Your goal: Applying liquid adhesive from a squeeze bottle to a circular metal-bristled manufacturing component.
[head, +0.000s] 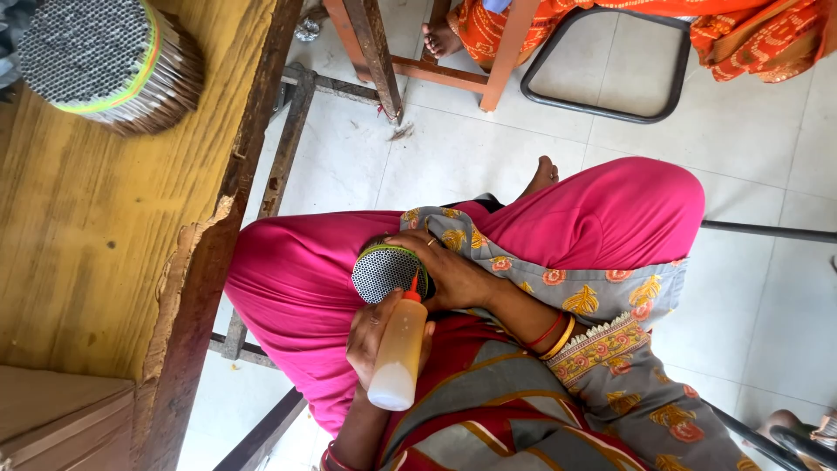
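My left hand [370, 336] grips a translucent squeeze bottle [398, 358] of pale yellowish liquid. Its orange nozzle [412, 292] points at the end face of a small round bundle of thin tubes [384, 272] bound with a green band. My right hand [449, 270], with a ring on one finger and red and yellow bangles at the wrist, holds that bundle against my lap, on pink cloth [296, 279]. The nozzle tip touches or nearly touches the bundle's lower edge.
A wooden table [96, 244] with a chipped edge stands to the left and carries a larger round bundle of tubes [96, 57]. Another person's bare foot [440, 39] and orange garment [750, 39] show at the top, beside an orange-painted wooden frame [436, 70] and a black metal frame [602, 109] on the tiled floor.
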